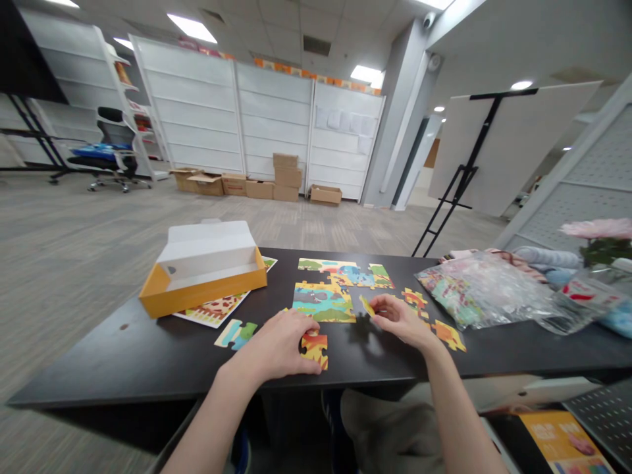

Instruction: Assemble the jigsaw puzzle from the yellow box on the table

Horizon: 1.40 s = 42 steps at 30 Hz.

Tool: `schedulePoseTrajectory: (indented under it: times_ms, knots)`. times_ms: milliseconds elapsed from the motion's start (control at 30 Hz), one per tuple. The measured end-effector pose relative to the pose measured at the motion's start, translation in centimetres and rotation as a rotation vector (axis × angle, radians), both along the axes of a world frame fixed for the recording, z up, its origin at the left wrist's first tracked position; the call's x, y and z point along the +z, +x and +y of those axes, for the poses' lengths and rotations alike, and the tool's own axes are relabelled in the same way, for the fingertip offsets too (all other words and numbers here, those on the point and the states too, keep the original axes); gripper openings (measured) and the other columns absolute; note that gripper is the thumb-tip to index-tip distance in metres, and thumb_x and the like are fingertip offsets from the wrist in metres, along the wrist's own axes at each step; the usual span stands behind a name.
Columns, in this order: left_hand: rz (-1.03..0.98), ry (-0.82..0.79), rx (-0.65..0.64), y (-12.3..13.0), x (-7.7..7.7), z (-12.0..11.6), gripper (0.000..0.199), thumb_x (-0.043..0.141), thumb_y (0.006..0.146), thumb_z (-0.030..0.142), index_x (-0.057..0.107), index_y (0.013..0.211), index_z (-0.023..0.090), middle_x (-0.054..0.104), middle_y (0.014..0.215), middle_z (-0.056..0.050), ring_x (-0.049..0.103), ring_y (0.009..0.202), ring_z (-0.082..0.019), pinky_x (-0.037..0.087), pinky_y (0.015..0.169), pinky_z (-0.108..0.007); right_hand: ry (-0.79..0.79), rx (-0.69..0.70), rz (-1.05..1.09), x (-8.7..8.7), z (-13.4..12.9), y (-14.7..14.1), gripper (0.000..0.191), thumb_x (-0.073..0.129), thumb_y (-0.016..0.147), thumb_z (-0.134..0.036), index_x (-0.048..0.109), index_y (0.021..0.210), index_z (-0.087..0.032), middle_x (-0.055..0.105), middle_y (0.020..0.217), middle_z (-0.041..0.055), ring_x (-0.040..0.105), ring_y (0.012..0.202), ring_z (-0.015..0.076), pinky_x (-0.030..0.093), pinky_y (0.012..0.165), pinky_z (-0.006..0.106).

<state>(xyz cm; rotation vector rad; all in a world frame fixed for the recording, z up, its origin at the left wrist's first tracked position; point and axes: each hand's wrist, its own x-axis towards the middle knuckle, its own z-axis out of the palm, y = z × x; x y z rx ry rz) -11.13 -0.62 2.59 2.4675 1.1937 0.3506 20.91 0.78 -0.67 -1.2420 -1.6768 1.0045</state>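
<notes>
My left hand rests on the table with fingers curled and thumb at the edge of an orange and yellow puzzle piece, part of which the hand covers. A yellow puzzle piece is pinched in my right hand, lifted above the tabletop. Between and beyond the hands lies a joined puzzle section with a grey hippo, touching an upper strip with a blue elephant. Loose orange pieces lie right of my right hand. Left of my left hand is a blue and green piece.
On the black table, an open yellow box sits over a giraffe picture sheet. Clear plastic bags fill the right side, near a pink flower. Cardboard boxes and an easel stand beyond.
</notes>
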Motion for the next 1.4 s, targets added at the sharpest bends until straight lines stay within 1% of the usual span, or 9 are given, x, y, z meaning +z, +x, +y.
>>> schedulePoseTrajectory:
  times_ms: [167, 267, 400, 567, 767, 933, 1167, 1267, 1400]
  knots:
    - [0.010, -0.006, -0.014, 1.3, 0.3, -0.2, 0.059, 0.079, 0.068, 0.052, 0.069, 0.118, 0.022, 0.070, 0.118, -0.008, 0.061, 0.113, -0.031, 0.047, 0.098, -0.039, 0.086, -0.071, -0.213, -0.3, 0.4, 1.5, 0.033, 0.072, 0.078, -0.037, 0.062, 0.105, -0.020, 0.067, 0.107, 0.0066, 0.067, 0.090, 0.0194, 0.057, 0.084, 0.036]
    - [-0.013, -0.002, -0.039, 2.0, 0.2, -0.2, 0.058, 0.079, 0.070, 0.049, 0.068, 0.119, 0.020, 0.070, 0.118, -0.009, 0.061, 0.114, -0.031, 0.047, 0.099, -0.040, 0.186, -0.080, -0.381, 0.3, 0.7, 0.9, 0.035, 0.071, 0.076, -0.031, 0.065, 0.108, -0.020, 0.068, 0.113, 0.0079, 0.066, 0.100, 0.0221, 0.056, 0.090, 0.038]
    - [-0.067, 0.007, -0.078, 2.6, -0.4, -0.1, 0.052, 0.081, 0.069, 0.043, 0.069, 0.115, 0.022, 0.069, 0.114, -0.007, 0.060, 0.112, -0.029, 0.048, 0.097, -0.038, 0.260, -0.011, -0.499, 0.7, 0.8, -0.4, 0.036, 0.069, 0.073, -0.024, 0.069, 0.109, -0.021, 0.069, 0.114, 0.0080, 0.065, 0.103, 0.0235, 0.055, 0.091, 0.039]
    - [-0.093, 0.014, -0.085, 3.3, -0.6, 0.3, 0.059, 0.086, 0.063, 0.055, 0.069, 0.110, 0.023, 0.066, 0.110, -0.005, 0.059, 0.110, -0.028, 0.050, 0.094, -0.037, 0.307, -0.002, -0.559, 0.3, 0.8, -0.6, 0.039, 0.065, 0.069, -0.016, 0.074, 0.107, -0.020, 0.068, 0.119, 0.0104, 0.066, 0.110, 0.0267, 0.051, 0.100, 0.042]
    - [-0.049, 0.207, -0.008, 6.1, -0.6, 0.7, 0.032, 0.068, 0.088, 0.046, 0.067, 0.108, 0.020, 0.065, 0.114, -0.008, 0.057, 0.114, -0.027, 0.048, 0.099, -0.040, 0.295, -0.032, -0.585, -0.4, 0.9, -0.3, 0.040, 0.061, 0.070, -0.013, 0.076, 0.106, -0.020, 0.067, 0.123, 0.0122, 0.066, 0.112, 0.0279, 0.048, 0.105, 0.045]
    - [0.021, 0.289, -0.006, 8.6, -1.6, 0.8, 0.043, 0.061, 0.092, 0.049, 0.061, 0.123, 0.018, 0.061, 0.133, -0.011, 0.049, 0.129, -0.031, 0.042, 0.107, -0.048, 0.303, -0.061, -0.575, -0.2, 0.4, -0.1, 0.040, 0.064, 0.074, -0.019, 0.072, 0.114, -0.020, 0.064, 0.127, 0.0134, 0.063, 0.117, 0.0279, 0.048, 0.106, 0.044]
    - [0.048, 0.287, -0.025, 9.6, -2.3, 1.2, 0.046, 0.050, 0.097, 0.053, 0.061, 0.125, 0.018, 0.062, 0.134, -0.010, 0.047, 0.130, -0.032, 0.041, 0.107, -0.050, 0.285, -0.085, -0.590, 1.3, -1.2, 2.0, 0.030, 0.059, 0.077, -0.018, 0.072, 0.104, -0.022, 0.073, 0.110, 0.0080, 0.069, 0.102, 0.0242, 0.054, 0.091, 0.037]
    - [0.052, 0.260, -0.032, 9.6, -2.2, 1.4, 0.046, 0.052, 0.096, 0.052, 0.061, 0.127, 0.019, 0.063, 0.133, -0.011, 0.047, 0.131, -0.033, 0.041, 0.107, -0.051, 0.237, -0.108, -0.624, 1.4, -1.5, 2.8, 0.027, 0.059, 0.074, -0.016, 0.074, 0.096, -0.023, 0.076, 0.100, 0.0058, 0.071, 0.092, 0.0241, 0.056, 0.086, 0.037]
    - [0.041, 0.230, -0.041, 9.6, -2.0, 1.6, 0.044, 0.055, 0.095, 0.050, 0.062, 0.125, 0.018, 0.063, 0.134, -0.012, 0.047, 0.130, -0.034, 0.040, 0.107, -0.051, 0.220, -0.114, -0.633, 1.1, -1.6, 3.4, 0.026, 0.058, 0.069, -0.011, 0.075, 0.084, -0.024, 0.077, 0.095, 0.0054, 0.072, 0.092, 0.0257, 0.057, 0.086, 0.038]
